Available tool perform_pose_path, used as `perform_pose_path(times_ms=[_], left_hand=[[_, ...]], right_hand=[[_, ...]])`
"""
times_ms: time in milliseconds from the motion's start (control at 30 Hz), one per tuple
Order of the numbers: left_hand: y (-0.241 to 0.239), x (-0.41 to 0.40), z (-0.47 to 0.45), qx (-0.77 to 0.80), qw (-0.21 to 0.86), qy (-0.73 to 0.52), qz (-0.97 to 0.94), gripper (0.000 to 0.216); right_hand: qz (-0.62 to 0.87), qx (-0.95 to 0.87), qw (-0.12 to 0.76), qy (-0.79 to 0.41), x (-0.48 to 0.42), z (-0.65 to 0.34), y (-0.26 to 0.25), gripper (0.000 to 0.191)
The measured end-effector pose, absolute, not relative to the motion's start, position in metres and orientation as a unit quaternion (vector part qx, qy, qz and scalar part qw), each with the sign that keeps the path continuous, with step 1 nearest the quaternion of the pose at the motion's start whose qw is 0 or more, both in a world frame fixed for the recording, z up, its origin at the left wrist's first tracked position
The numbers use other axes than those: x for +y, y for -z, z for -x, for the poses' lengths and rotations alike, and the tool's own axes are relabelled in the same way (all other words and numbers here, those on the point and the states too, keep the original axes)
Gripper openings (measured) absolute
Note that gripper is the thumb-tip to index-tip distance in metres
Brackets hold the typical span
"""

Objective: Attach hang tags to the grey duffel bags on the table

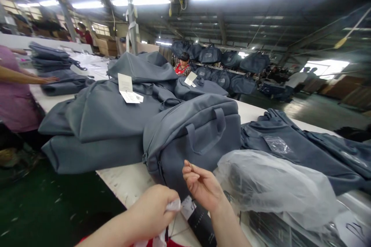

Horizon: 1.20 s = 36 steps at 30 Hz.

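both our hands are closed, the left hand [158,206] on a white scrap [174,205] and the right hand [204,187] pinching something thin [189,165] we cannot make out, while the blue-grey bag [204,131] sits at twelve o'clock, nearer our right hand, its long axis running roughly eight to two.

Bare forearms [117,225] on show, bare fingers [191,177] too, and there, right at the bottom edge, a flash of bright red clothing [174,243]!
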State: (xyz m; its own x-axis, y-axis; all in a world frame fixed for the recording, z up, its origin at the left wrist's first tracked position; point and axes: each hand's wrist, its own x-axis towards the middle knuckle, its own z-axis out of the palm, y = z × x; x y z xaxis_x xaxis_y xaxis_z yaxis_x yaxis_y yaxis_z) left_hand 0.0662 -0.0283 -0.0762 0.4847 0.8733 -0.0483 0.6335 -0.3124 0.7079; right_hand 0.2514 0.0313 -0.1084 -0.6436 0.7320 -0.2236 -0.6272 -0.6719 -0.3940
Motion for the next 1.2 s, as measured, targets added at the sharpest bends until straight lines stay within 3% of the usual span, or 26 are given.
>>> perform_pose_path(times_ms=[133,267,367,433,533,700,833,933,1100,1200], left_hand=[[0.054,-0.019,-0.065,0.467,0.495,-0.210,-0.702,0.022],[-0.005,0.020,-0.050,0.417,0.598,-0.293,-0.618,0.027],[-0.043,0.062,-0.039,0.388,0.650,-0.303,-0.579,0.025],[-0.057,0.087,-0.037,0.375,0.684,-0.295,-0.552,0.022],[-0.063,0.120,-0.041,0.364,0.718,-0.279,-0.523,0.020],[-0.058,0.157,-0.056,0.439,0.696,-0.221,-0.523,0.021],[-0.053,0.166,-0.066,0.503,0.614,-0.214,-0.570,0.028],[-0.050,0.167,-0.071,0.512,0.558,-0.230,-0.612,0.031],[-0.052,0.164,-0.078,0.515,0.502,-0.243,-0.651,0.033],[-0.061,0.154,-0.084,0.560,0.401,-0.196,-0.698,0.033]], right_hand=[[0.263,-0.282,0.441,-0.810,0.046,-0.235,0.123,0.023],[0.399,-0.367,0.623,-0.564,0.092,-0.222,0.120,0.041],[0.353,-0.389,0.703,-0.480,0.129,-0.230,0.087,0.053],[0.296,-0.470,0.661,-0.505,0.147,-0.239,0.058,0.054],[0.254,-0.619,0.532,-0.520,0.159,-0.250,0.023,0.054],[0.247,-0.719,0.406,-0.506,0.168,-0.256,0.000,0.041],[0.221,-0.718,0.363,-0.551,0.181,-0.263,-0.003,0.027],[0.185,-0.687,0.326,-0.623,0.188,-0.269,-0.003,0.029],[0.200,-0.711,0.312,-0.597,0.186,-0.270,-0.003,0.030],[0.177,-0.632,0.373,-0.656,0.188,-0.273,-0.004,0.022]])
